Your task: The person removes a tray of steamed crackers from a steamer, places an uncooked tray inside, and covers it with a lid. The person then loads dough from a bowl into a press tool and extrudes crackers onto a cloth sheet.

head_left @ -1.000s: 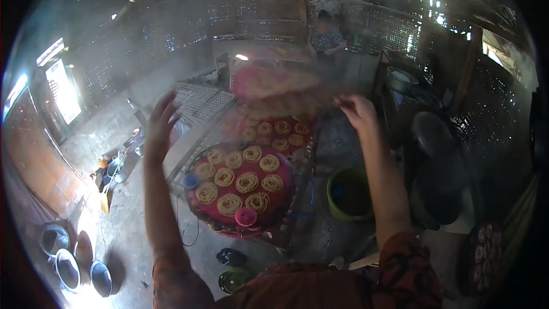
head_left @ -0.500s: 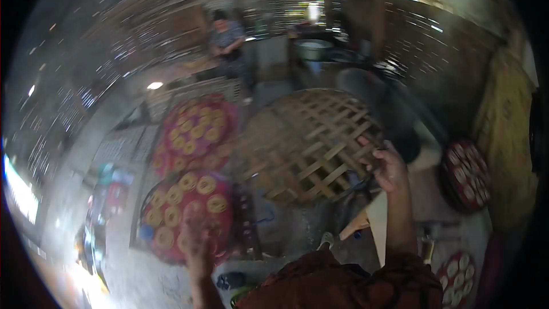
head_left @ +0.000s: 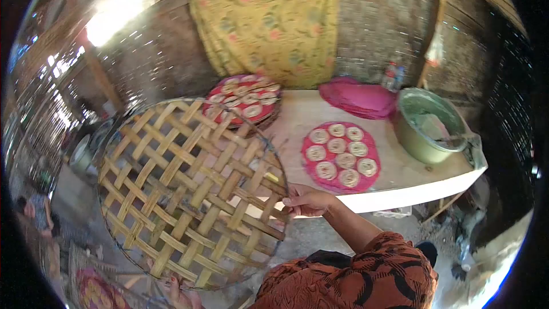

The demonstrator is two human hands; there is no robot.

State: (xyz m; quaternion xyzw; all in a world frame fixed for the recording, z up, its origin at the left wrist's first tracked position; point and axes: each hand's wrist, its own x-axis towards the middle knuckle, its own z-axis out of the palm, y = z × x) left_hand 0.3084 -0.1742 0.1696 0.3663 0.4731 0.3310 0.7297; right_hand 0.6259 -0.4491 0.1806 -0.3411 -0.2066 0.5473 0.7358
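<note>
sleeve (head_left: 394,252): rust-orange, black curving print | top (head_left: 320,280): same rust-orange patterned cloth | hands: bare

Off the noodle mat (head_left: 336,185), I see bare tabletop (head_left: 396,173) just right; green tub (head_left: 416,142) blocks farther right, pink stack (head_left: 359,100) behind, bamboo rack (head_left: 191,194) left.

The right hand (head_left: 309,200) grips the rim of a round woven bamboo tray (head_left: 194,194); the left hand (head_left: 180,296) is at its lower edge. Beyond the right-hand grip, a pink round mat (head_left: 311,178) bearing noodle coils (head_left: 345,161) lies on a pale table (head_left: 400,180). Farther right of that grip stands a green basin (head_left: 420,149); above hangs yellow floral cloth (head_left: 266,28).
</note>
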